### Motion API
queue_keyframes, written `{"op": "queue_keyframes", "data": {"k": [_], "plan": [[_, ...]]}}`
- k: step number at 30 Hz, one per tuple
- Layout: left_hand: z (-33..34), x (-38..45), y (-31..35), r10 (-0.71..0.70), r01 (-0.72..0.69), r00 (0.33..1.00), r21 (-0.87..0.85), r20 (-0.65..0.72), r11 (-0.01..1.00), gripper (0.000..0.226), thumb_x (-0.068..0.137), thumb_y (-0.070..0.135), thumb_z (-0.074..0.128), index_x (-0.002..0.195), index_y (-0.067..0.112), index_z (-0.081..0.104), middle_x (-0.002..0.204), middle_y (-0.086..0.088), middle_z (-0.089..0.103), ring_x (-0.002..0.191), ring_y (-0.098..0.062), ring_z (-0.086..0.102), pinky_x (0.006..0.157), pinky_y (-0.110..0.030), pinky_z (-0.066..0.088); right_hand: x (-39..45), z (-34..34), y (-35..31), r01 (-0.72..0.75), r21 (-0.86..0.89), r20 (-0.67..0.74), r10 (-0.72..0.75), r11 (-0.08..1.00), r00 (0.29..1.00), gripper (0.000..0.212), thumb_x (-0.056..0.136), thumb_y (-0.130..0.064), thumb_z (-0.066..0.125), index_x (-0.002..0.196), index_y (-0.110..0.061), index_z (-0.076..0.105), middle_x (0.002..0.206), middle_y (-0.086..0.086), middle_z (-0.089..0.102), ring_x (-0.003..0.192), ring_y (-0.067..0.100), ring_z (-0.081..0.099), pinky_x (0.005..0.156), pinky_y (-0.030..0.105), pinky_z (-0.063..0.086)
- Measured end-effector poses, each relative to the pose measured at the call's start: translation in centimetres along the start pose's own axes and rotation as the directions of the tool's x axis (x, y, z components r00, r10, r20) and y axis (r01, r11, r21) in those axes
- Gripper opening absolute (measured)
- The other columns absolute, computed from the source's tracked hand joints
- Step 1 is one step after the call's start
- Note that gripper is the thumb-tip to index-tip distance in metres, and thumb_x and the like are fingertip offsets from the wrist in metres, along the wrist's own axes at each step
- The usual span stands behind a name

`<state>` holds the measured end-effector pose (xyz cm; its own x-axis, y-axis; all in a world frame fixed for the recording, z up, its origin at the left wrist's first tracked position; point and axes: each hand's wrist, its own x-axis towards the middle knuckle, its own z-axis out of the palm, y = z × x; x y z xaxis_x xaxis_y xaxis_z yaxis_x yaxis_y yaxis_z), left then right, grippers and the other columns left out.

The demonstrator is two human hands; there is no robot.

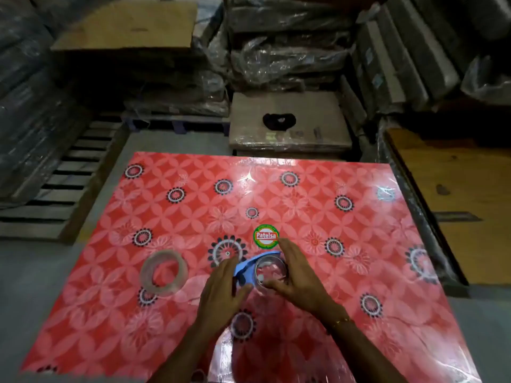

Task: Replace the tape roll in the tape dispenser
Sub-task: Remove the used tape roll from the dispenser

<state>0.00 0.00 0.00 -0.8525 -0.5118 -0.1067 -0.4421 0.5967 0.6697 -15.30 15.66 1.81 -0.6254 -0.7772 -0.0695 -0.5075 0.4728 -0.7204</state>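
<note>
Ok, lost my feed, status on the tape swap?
Left hand and right hand both on blue dispenser, clear ring in it. Full tape roll lies apart, to their left, untouched. Nothing in the way.

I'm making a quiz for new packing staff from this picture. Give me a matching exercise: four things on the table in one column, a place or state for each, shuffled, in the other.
Things:
1. tape dispenser
2. spare tape roll
3. round sticker
4. bracelet

Places or states:
A. on the right wrist
B. lying alone on the table, left of the hands
C. blue, between the left hand and right hand
D. green-rimmed, just beyond the right hand's fingertips

Pairs: 1-C, 2-B, 3-D, 4-A
</note>
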Motion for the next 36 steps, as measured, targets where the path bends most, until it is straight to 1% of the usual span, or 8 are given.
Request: {"op": "queue_keyframes", "data": {"k": [2,6,12,17,27,30,33,36], "plan": [[0.3,0.3,-0.2,-0.035,0.034,0.999,-0.053,-0.023,0.998,0.074,0.086,0.061,0.048,0.148,0.022,0.037,0.154,0.003,0.039,0.144,-0.015,0.033,0.115,-0.032,0.029,0.1,1.2,1.2,0.069,-0.002,0.006,-0.069,0.998,0.998,0.104,0.080,-0.060,0.070,0.158,-0.011,0.021,0.163,0.003,0.023,0.152,0.016,0.020,0.122,0.037,0.027],[0.2,0.7,-0.4,-0.052,0.050,0.998,-0.099,-0.024,0.994,0.053,0.087,0.050,0.056,0.133,0.024,0.051,0.131,0.004,0.055,0.123,-0.016,0.052,0.100,-0.042,0.046,-0.3,2.6,1.5,0.038,-0.004,0.028,-0.037,0.999,0.999,0.111,0.078,-0.061,0.075,0.160,-0.018,0.015,0.166,0.000,0.016,0.152,0.017,0.024,0.115,0.033,0.040],[-0.2,2.5,-1.1,0.089,-0.099,0.991,-0.104,-0.097,0.990,0.041,0.091,0.035,0.064,0.130,0.027,0.053,0.121,0.011,0.053,0.111,-0.007,0.054,0.087,-0.028,0.048,0.8,3.8,2.3,0.054,0.041,-0.083,-0.051,0.998,0.995,0.102,0.077,-0.054,0.075,0.157,-0.015,0.024,0.156,-0.001,0.029,0.137,0.016,0.044,0.099,0.034,0.053],[0.1,5.1,-2.8,0.214,-0.225,0.966,-0.061,-0.147,0.973,0.047,0.090,0.030,0.065,0.135,0.023,0.051,0.128,0.004,0.051,0.115,-0.014,0.054,0.090,-0.031,0.049,1.9,5.1,2.9,0.101,0.074,-0.209,-0.084,0.992,0.974,0.097,0.079,-0.049,0.079,0.154,-0.014,0.028,0.146,-0.001,0.038,0.130,0.015,0.050,0.098,0.033,0.053],[2.0,5.6,-5.5,0.335,-0.354,0.915,-0.049,-0.227,0.934,0.068,0.088,0.026,0.069,0.146,0.034,0.035,0.125,0.006,0.047,0.111,-0.019,0.056,0.089,-0.044,0.054,1.7,6.7,3.6,0.142,0.061,-0.321,-0.115,0.988,0.940,0.113,0.069,-0.055,0.084,0.154,-0.044,0.010,0.145,-0.019,0.036,0.128,-0.014,0.041,0.095,-0.001,0.034],[2.1,5.7,-5.9,0.376,-0.402,0.894,-0.064,-0.244,0.914,0.069,0.085,0.023,0.071,0.145,0.032,0.037,0.124,0.008,0.050,0.111,-0.017,0.055,0.092,-0.043,0.052,1.6,6.9,4.2,0.166,0.077,-0.319,-0.133,0.983,0.938,0.116,0.069,-0.050,0.086,0.156,-0.040,0.010,0.147,-0.015,0.040,0.131,-0.005,0.046,0.104,0.008,0.038],[2.0,5.9,-6.1,0.410,-0.435,0.875,-0.046,-0.258,0.899,0.069,0.082,0.024,0.075,0.143,0.027,0.042,0.126,0.008,0.055,0.112,-0.015,0.054,0.095,-0.035,0.048,1.7,6.8,4.6,0.209,0.101,-0.314,-0.168,0.973,0.934,0.116,0.068,-0.046,0.086,0.156,-0.041,0.011,0.149,-0.010,0.043,0.135,0.002,0.048,0.113,0.034,0.043],[1.8,6.0,-6.2,0.421,-0.441,0.872,-0.028,-0.250,0.897,0.068,0.079,0.028,0.079,0.139,0.025,0.048,0.120,0.010,0.058,0.103,-0.013,0.054,0.086,-0.028,0.043,1.6,6.7,4.9,0.233,0.076,-0.327,-0.196,0.970,0.925,0.114,0.072,-0.044,0.085,0.157,-0.037,0.010,0.148,-0.006,0.044,0.137,0.005,0.046,0.115,0.038,0.041]]}}
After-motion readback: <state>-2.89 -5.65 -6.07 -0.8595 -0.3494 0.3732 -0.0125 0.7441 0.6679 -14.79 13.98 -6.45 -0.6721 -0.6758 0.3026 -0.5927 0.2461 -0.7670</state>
